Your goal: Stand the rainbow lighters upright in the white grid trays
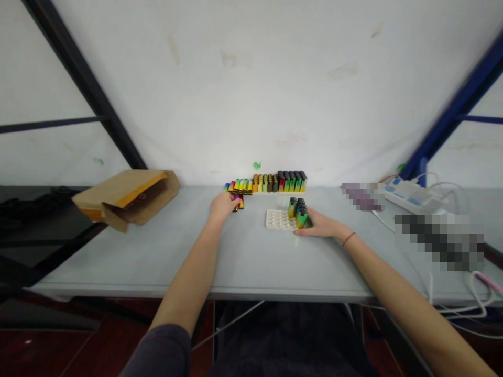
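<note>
A white tray [277,220] with rows of round holes lies on the grey table [157,256]. Several coloured lighters [297,210] stand upright in its right end. My right hand [320,224] rests beside the tray's right edge, fingers curled against those standing lighters. My left hand [222,205] reaches to a loose pile of lighters [239,193] lying near the wall, its fingers closed over some of them. Behind, a row of upright lighters [281,182] stands against the wall.
An open brown cardboard box [126,199] lies tipped at the table's left end. A white power strip [408,193] with cables sits at the right. Blurred-out items lie on the right part of the table. Dark metal frame bars rise on both sides.
</note>
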The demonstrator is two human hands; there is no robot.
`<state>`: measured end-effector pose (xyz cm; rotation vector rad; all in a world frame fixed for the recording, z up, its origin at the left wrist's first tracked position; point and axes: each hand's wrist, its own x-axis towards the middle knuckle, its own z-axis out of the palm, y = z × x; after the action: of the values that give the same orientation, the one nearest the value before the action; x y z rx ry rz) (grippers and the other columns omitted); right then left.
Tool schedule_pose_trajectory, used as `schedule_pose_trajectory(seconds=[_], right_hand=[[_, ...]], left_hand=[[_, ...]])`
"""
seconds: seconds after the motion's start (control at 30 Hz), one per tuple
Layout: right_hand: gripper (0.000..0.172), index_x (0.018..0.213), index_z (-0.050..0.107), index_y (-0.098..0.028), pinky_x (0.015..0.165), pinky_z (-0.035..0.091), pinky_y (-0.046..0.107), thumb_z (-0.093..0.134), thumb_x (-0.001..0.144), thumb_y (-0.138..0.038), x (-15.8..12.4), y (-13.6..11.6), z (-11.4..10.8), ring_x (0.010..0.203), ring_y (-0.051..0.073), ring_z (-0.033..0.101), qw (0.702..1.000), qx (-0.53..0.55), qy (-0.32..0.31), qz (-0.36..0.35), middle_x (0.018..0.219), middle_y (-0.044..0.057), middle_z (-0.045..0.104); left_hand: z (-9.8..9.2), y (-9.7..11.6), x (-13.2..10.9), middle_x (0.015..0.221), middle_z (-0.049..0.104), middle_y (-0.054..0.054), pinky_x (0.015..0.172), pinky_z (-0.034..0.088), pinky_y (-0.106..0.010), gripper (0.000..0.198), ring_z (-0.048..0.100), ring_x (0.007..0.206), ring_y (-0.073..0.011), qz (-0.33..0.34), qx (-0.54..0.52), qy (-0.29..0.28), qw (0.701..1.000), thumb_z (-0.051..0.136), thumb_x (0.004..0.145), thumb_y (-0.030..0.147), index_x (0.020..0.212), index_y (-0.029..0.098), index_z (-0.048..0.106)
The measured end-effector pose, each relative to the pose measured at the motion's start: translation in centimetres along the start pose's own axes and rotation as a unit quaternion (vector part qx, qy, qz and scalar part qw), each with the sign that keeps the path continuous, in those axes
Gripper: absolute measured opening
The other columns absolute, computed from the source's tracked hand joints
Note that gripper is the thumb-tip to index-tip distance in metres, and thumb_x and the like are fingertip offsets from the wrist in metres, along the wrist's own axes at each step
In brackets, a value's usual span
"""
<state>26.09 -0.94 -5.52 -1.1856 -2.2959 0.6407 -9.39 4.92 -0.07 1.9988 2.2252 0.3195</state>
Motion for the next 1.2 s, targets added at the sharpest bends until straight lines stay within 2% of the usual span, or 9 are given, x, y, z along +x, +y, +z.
schedule_pose_trajectory(seconds=[0.17, 0.37, 0.53, 0.63, 0.87, 1.0, 1.2], right_hand=[[0.085, 0.143, 0.058, -0.019, 0.122, 0.039, 0.064, 0.082, 0.076, -0.065, 0.1, 0.1, 0.0, 0.134, 0.043, 0.059, 1.0, 0.003, -0.004, 0.0, 0.143, 0.016, 0.065], [0.084, 0.142, 0.059, -0.019, 0.123, 0.038, 0.064, 0.082, 0.076, -0.065, 0.1, 0.0, 0.0, 0.134, 0.044, 0.059, 1.0, 0.003, -0.002, 0.005, 0.144, 0.016, 0.064], [0.088, 0.142, 0.059, -0.016, 0.123, 0.036, 0.065, 0.082, 0.074, -0.067, 0.1, 0.0, 0.0, 0.135, 0.044, 0.058, 1.0, 0.013, -0.005, 0.012, 0.143, 0.018, 0.064], [0.087, 0.143, 0.059, -0.016, 0.122, 0.037, 0.065, 0.082, 0.075, -0.066, 0.1, 0.1, 0.1, 0.134, 0.044, 0.058, 1.0, 0.014, -0.006, 0.008, 0.143, 0.018, 0.064], [0.086, 0.144, 0.059, -0.019, 0.122, 0.038, 0.065, 0.084, 0.076, -0.064, 0.2, 0.5, 0.1, 0.134, 0.043, 0.059, 1.0, 0.014, -0.002, -0.007, 0.144, 0.016, 0.064], [0.085, 0.144, 0.059, -0.019, 0.122, 0.039, 0.064, 0.084, 0.075, -0.063, 0.2, 0.6, 0.2, 0.134, 0.043, 0.059, 1.0, 0.016, 0.003, -0.01, 0.145, 0.016, 0.064], [0.088, 0.145, 0.057, -0.016, 0.122, 0.038, 0.063, 0.083, 0.075, -0.063, 0.2, 0.5, 0.3, 0.137, 0.043, 0.057, 1.0, 0.019, 0.0, -0.001, 0.148, 0.018, 0.061]], left_hand=[[0.2, 0.6, -0.2, 0.112, 0.079, -0.016, 0.084, 0.053, -0.033, 0.029, 0.072, 0.111, -0.0319, 0.006, -0.005, 0.008, 1.0, 0.055, 0.094, 0.034, 0.106, 0.02, 0.078], [0.3, 0.7, -0.4, 0.118, 0.076, -0.02, 0.089, 0.053, -0.037, 0.035, 0.071, 0.112, -0.0345, 0.01, 0.006, 0.005, 1.0, 0.055, 0.096, 0.038, 0.113, 0.017, 0.077], [0.5, 1.3, -1.0, 0.134, 0.069, -0.017, 0.1, 0.052, -0.042, 0.046, 0.064, 0.124, -0.0346, 0.048, 0.03, 0.059, 0.997, 0.046, 0.1, 0.046, 0.126, 0.021, 0.075], [0.9, 1.8, -1.3, 0.136, 0.067, -0.017, 0.1, 0.053, -0.047, 0.047, 0.06, 0.127, -0.0366, 0.055, 0.048, 0.053, 0.996, 0.047, 0.099, 0.049, 0.123, 0.022, 0.077], [1.5, 2.5, -1.5, 0.136, 0.067, -0.02, 0.1, 0.05, -0.053, 0.044, 0.059, 0.127, -0.0399, 0.072, 0.051, 0.043, 0.995, 0.044, 0.1, 0.04, 0.12, 0.022, 0.079], [1.8, 2.8, -1.6, 0.136, 0.067, -0.023, 0.1, 0.047, -0.057, 0.042, 0.058, 0.128, -0.043, 0.084, 0.043, 0.042, 0.995, 0.05, 0.097, 0.041, 0.119, 0.019, 0.078], [2.7, 2.9, -1.3, 0.121, 0.074, -0.023, 0.099, 0.047, -0.058, 0.034, 0.062, 0.122, -0.0427, 0.104, 0.023, 0.055, 0.993, 0.048, 0.098, 0.03, 0.107, 0.019, 0.078]])
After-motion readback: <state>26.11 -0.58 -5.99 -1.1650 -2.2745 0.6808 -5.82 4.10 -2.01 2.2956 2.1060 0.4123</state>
